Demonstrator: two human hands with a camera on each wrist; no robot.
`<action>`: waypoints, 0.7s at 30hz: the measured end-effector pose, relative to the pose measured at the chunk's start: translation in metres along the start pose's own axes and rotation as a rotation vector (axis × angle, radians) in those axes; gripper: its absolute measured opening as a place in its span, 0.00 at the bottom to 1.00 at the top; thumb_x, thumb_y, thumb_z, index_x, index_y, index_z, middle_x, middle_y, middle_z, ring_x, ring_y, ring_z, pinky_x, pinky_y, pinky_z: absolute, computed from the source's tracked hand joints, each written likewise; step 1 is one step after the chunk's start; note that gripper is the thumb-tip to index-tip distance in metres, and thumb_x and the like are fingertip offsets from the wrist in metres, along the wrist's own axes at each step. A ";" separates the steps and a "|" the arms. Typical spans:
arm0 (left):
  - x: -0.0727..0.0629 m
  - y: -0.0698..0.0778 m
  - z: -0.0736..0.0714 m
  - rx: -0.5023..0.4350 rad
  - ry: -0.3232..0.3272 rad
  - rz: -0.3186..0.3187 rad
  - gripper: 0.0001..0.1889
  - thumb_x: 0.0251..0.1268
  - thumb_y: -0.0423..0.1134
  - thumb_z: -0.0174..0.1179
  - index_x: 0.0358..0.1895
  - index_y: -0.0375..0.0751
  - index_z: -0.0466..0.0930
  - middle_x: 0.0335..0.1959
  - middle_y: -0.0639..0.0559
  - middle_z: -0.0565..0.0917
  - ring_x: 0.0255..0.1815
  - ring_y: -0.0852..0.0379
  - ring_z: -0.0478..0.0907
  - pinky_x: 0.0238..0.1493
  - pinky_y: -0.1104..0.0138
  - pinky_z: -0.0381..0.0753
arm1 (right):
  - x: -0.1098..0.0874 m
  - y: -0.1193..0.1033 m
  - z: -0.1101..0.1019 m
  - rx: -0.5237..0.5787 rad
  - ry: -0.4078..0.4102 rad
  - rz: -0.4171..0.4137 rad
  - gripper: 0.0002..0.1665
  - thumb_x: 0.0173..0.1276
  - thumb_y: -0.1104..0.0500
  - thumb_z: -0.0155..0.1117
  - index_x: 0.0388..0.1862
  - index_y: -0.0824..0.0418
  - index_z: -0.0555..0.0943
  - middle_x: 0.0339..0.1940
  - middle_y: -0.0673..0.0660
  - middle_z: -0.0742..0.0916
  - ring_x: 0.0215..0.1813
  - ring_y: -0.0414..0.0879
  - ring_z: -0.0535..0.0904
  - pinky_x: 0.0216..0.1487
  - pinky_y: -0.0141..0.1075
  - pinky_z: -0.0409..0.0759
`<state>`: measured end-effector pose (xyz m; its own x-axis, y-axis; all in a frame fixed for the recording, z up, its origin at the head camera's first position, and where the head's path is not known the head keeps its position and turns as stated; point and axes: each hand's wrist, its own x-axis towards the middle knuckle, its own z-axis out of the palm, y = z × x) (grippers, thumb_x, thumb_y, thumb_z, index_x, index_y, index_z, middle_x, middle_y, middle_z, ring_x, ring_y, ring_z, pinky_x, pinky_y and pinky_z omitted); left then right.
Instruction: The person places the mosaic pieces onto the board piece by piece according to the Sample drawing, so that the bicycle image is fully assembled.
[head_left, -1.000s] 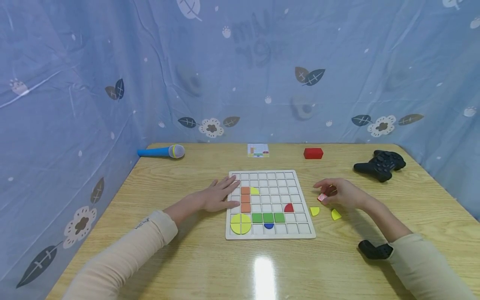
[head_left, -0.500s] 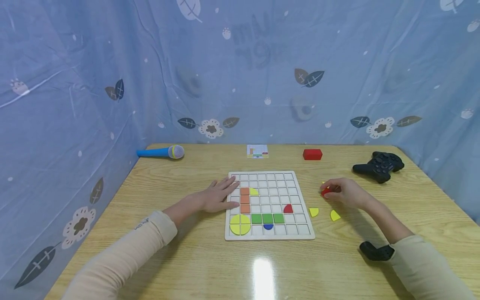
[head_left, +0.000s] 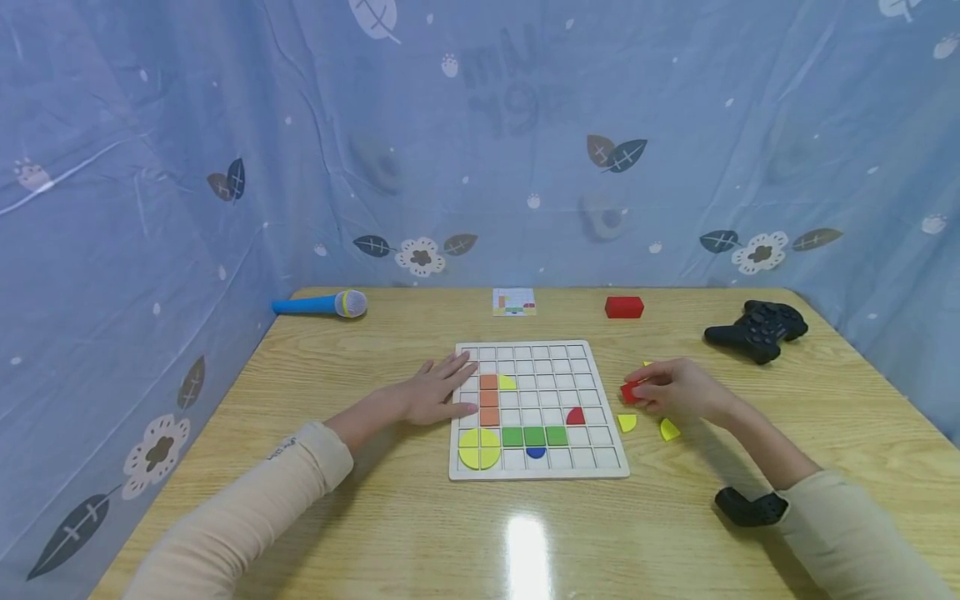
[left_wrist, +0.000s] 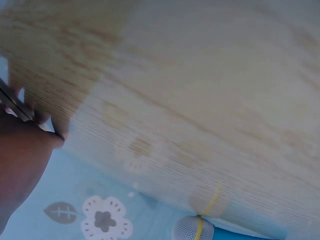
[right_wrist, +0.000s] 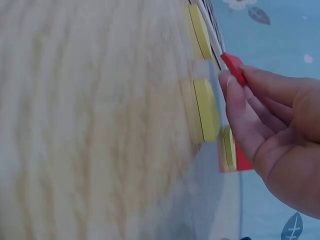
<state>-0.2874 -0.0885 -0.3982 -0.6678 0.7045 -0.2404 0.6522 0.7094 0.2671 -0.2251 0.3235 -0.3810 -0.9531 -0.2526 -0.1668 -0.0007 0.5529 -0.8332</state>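
My left hand (head_left: 437,393) lies with fingers spread over the left edge of a white grid board (head_left: 551,397). Between thumb and fingers, my right hand (head_left: 678,390) pinches a red tile (head_left: 630,392), just off the board's right side; the right wrist view shows the tile (right_wrist: 233,69) at the fingertips. On the board are orange squares (head_left: 489,399), green squares (head_left: 535,436), a yellow quarter-circle (head_left: 507,382), a yellow disc of quarter pieces (head_left: 490,459), a blue half-circle (head_left: 536,452) and a red quarter-circle (head_left: 575,416). Loose yellow quarter-circles (head_left: 627,423) lie near my right hand, one partly hidden behind it.
Along the back of the table are a blue toy microphone (head_left: 318,305), a small pattern card (head_left: 514,302), a red block (head_left: 625,307) and a black game controller (head_left: 759,330). A black object (head_left: 748,507) sits by my right cuff. Patterned blue cloth (head_left: 480,167) hangs behind the table.
My right hand has gripped the red tile and moved it left toward the board, turning its plain red face into view. My left hand stays where it was.
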 end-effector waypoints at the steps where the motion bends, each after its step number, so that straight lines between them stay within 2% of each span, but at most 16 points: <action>1: 0.000 0.000 0.000 0.000 0.001 0.000 0.43 0.70 0.67 0.37 0.78 0.49 0.35 0.77 0.49 0.33 0.75 0.50 0.29 0.71 0.50 0.32 | 0.000 -0.001 0.002 0.025 -0.009 0.001 0.20 0.67 0.62 0.64 0.54 0.74 0.78 0.43 0.63 0.86 0.40 0.48 0.84 0.38 0.38 0.83; 5: 0.000 0.000 -0.001 -0.003 -0.001 -0.001 0.43 0.70 0.67 0.38 0.78 0.48 0.36 0.77 0.49 0.34 0.75 0.49 0.30 0.71 0.50 0.32 | 0.000 -0.005 0.009 0.095 -0.046 0.012 0.22 0.66 0.62 0.64 0.55 0.74 0.77 0.47 0.64 0.85 0.43 0.49 0.84 0.40 0.39 0.83; 11: 0.000 0.000 -0.001 -0.005 -0.009 -0.002 0.43 0.70 0.67 0.37 0.77 0.48 0.35 0.77 0.50 0.33 0.75 0.50 0.29 0.71 0.50 0.32 | 0.000 -0.012 0.018 0.188 -0.121 0.022 0.23 0.66 0.62 0.64 0.56 0.75 0.75 0.40 0.61 0.84 0.42 0.50 0.84 0.42 0.39 0.83; 21: -0.001 0.001 -0.002 -0.008 0.006 0.014 0.42 0.70 0.66 0.38 0.77 0.46 0.37 0.77 0.48 0.34 0.75 0.49 0.30 0.71 0.48 0.33 | 0.003 -0.020 0.032 0.157 -0.115 0.058 0.21 0.63 0.60 0.68 0.51 0.72 0.79 0.36 0.59 0.86 0.35 0.49 0.84 0.40 0.38 0.83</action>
<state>-0.2864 -0.0884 -0.3959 -0.6609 0.7140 -0.2312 0.6586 0.6995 0.2776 -0.2188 0.2862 -0.3815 -0.9093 -0.3178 -0.2687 0.1091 0.4410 -0.8908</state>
